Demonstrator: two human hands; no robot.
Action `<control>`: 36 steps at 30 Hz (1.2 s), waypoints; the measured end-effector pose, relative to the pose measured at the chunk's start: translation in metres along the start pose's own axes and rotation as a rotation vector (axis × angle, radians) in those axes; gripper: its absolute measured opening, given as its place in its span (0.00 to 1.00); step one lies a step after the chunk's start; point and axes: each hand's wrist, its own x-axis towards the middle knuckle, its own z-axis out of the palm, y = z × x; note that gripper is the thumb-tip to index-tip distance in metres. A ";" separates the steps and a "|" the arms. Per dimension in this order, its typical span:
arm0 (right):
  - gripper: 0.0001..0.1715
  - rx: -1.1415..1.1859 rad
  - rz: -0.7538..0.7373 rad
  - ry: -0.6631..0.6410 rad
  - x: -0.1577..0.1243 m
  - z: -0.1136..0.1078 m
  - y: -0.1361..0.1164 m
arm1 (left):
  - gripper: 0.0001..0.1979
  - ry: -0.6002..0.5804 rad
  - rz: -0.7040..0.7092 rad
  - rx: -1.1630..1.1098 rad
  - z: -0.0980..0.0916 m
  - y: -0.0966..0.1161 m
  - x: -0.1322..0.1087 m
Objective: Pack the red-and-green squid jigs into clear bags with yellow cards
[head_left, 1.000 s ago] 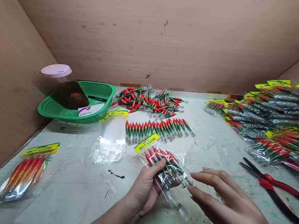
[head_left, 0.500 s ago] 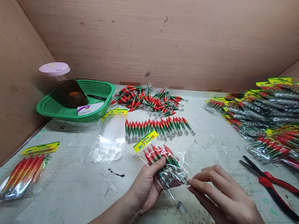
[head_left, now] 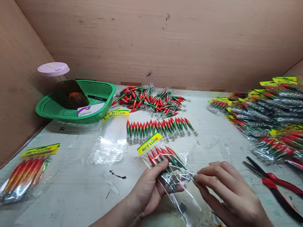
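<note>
My left hand (head_left: 155, 185) holds a clear bag of fishing lures (head_left: 171, 162), thumb on top and fingers beneath. Its yellow "BCT LURE" header tilts up and away from me. Inside lie several red-and-green lures side by side, hooks toward me, and the bag's loose lower end hangs down to the right. At the bag's right edge, by the hooks, my right hand (head_left: 224, 192) pinches with thumb and fingertips; whether film or a hook is between them is hard to see. Just beyond the bag is a row of lures (head_left: 142, 130), side by side on the table.
Behind the row lies a heap of lures (head_left: 150, 101). A green basket (head_left: 102, 86) with a lidded cup stands back left, clear bags (head_left: 108, 143) in front. A bag of orange lures (head_left: 28, 173) lies left. Filled bags (head_left: 273, 115) and red-handled pliers (head_left: 278, 187) are right.
The right fingertips have shifted slightly up and right along with the bag's edge. The rightmost lures sit closer to the others, and the bag's lower end spreads wider.
</note>
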 end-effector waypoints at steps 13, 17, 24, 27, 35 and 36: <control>0.10 0.010 -0.020 0.046 -0.001 0.009 0.000 | 0.13 -0.026 -0.003 0.124 -0.003 -0.003 -0.002; 0.08 0.045 -0.035 0.024 0.002 0.010 -0.001 | 0.14 -0.040 -0.014 0.156 -0.003 -0.002 0.000; 0.09 0.054 -0.062 0.022 -0.006 0.021 -0.005 | 0.18 -0.083 -0.044 0.424 -0.010 0.008 0.004; 0.12 0.002 -0.045 0.016 -0.020 0.036 -0.009 | 0.27 0.095 0.220 0.770 -0.013 0.013 -0.007; 0.12 0.016 -0.048 -0.062 -0.039 0.049 0.000 | 0.40 -0.296 0.649 1.610 -0.033 -0.013 -0.014; 0.12 0.014 -0.061 -0.062 -0.039 0.049 0.002 | 0.39 -0.327 0.660 1.651 -0.036 -0.014 -0.011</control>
